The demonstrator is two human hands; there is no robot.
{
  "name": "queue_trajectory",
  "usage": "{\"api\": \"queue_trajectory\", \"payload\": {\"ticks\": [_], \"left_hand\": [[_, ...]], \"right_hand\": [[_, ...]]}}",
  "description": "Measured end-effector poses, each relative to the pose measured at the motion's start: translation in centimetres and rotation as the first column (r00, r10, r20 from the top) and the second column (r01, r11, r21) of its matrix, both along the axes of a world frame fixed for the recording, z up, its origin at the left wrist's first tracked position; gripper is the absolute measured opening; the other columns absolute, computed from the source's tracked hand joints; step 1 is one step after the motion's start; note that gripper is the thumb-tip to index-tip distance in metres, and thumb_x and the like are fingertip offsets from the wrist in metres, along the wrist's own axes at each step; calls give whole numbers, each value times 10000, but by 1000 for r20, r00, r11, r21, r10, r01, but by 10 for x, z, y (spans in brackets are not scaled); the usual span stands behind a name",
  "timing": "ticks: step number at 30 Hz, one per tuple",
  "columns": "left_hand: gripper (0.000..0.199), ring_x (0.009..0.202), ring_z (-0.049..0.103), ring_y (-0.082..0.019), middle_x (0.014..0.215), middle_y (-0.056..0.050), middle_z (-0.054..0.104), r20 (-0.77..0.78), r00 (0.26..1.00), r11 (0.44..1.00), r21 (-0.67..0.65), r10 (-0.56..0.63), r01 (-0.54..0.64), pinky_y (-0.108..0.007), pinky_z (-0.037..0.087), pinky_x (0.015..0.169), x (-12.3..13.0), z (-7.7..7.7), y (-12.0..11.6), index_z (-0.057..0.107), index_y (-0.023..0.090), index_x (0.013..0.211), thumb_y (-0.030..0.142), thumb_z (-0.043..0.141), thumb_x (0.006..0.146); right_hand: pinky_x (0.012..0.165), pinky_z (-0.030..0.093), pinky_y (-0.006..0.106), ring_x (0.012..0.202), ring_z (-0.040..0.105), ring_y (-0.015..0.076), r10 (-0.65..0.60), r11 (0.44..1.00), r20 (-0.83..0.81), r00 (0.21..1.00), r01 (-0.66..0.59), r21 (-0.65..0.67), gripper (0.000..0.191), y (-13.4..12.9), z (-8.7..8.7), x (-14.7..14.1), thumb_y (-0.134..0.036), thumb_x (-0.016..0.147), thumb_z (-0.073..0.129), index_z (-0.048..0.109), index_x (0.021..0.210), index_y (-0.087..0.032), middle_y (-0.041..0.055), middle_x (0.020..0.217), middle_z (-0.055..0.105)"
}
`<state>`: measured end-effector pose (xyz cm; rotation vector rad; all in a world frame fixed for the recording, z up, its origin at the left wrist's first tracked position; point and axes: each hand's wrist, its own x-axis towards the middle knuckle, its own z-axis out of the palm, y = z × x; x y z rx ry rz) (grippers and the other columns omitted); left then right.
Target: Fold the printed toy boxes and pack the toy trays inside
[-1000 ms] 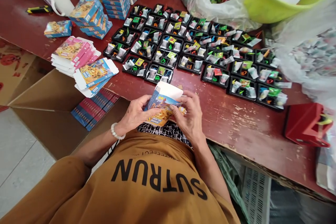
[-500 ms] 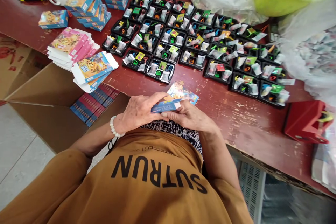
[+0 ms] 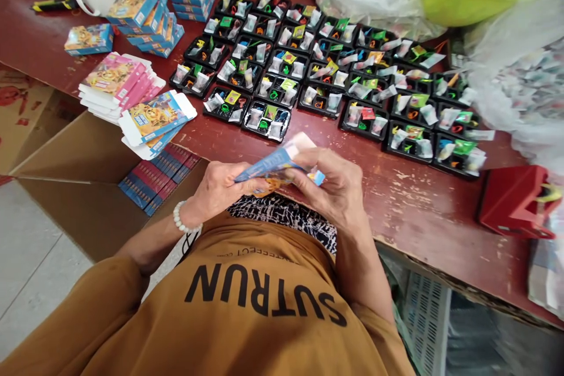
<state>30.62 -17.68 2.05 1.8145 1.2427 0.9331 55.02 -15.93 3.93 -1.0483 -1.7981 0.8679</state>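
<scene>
A thin printed carton (image 3: pixel 268 165), blue along its upper side with orange-yellow artwork below, is held tilted above the front edge of the red table (image 3: pixel 418 205), a pale flap (image 3: pixel 303 142) sticking up at its far end. The left hand (image 3: pixel 214 191) pinches its left end between thumb and fingers, while the right hand's (image 3: pixel 337 185) curled fingers grip the other end.

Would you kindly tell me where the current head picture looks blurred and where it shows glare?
In the head view, the hand-held carton looks smeared, while the shirt lettering reads crisply; also in the head view, glints line the black tray nearest the carton.
</scene>
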Motion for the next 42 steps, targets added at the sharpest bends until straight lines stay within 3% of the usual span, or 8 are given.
{"api": "queue_trajectory", "payload": {"ticks": [3,5,8,13,20,31,38,42], "left_hand": [[360,585,582,-142,646,0,690,176,971,977,-170,162,-132,-251,470,564,0,-9,-2,810,165,768,517,860,821],[381,640,631,-170,711,-14,726,267,926,938,-294,265,-184,-276,531,617,2,-19,-6,813,153,788,525,894,771],[399,714,693,-201,776,-20,755,388,848,892,-408,360,-193,-306,591,687,9,-36,-14,804,153,799,523,930,725],[453,937,788,-265,1048,-90,819,501,817,829,-557,286,52,-359,666,815,16,-50,-24,776,162,1110,514,859,838],[912,968,799,-199,1244,-102,778,469,848,952,-280,247,-122,-291,669,843,4,-47,-20,340,275,1619,294,851,864],[214,811,717,-153,920,-27,766,154,975,987,-13,159,-159,-237,590,728,-13,-37,-4,758,193,1005,392,682,992],[436,892,786,-148,1080,-55,793,264,963,982,159,61,-105,-251,639,790,5,-51,3,600,220,1383,253,725,966],[119,1018,783,-160,1078,-72,811,164,985,966,259,-45,1,-280,625,928,0,-55,8,758,204,1093,196,685,1000]], "right_hand": [[1058,560,524,1264,638,313,-160,987,-43,986,161,22,555,0,-13,5,-575,786,900,749,1236,-287,92,1398,681],[981,609,494,1181,682,291,-60,981,-211,976,18,-195,679,-4,-28,-2,-654,784,869,699,1330,-288,99,1367,700],[940,632,448,986,742,237,-28,883,-452,892,-190,-430,437,-14,-48,-19,-643,936,722,757,1200,-297,47,1089,787],[1092,563,489,1141,699,262,-117,925,-253,960,12,-380,436,-26,-52,-20,-611,1048,558,726,1296,-295,54,1196,764],[1103,558,510,1224,679,254,24,940,-276,961,-116,-321,632,-34,-59,-20,-490,1107,477,219,1661,-328,116,1403,668],[745,522,314,792,636,159,-174,984,-117,978,170,-42,195,-19,-51,-17,-369,1022,656,636,881,-235,21,877,685],[771,566,320,849,697,170,-101,991,-155,983,85,-107,174,-17,-69,0,-345,999,714,710,1164,-289,8,953,741],[945,573,391,1038,737,219,-8,1000,31,999,8,2,137,-24,-66,13,-383,992,749,775,1070,-274,50,1084,785]]}}
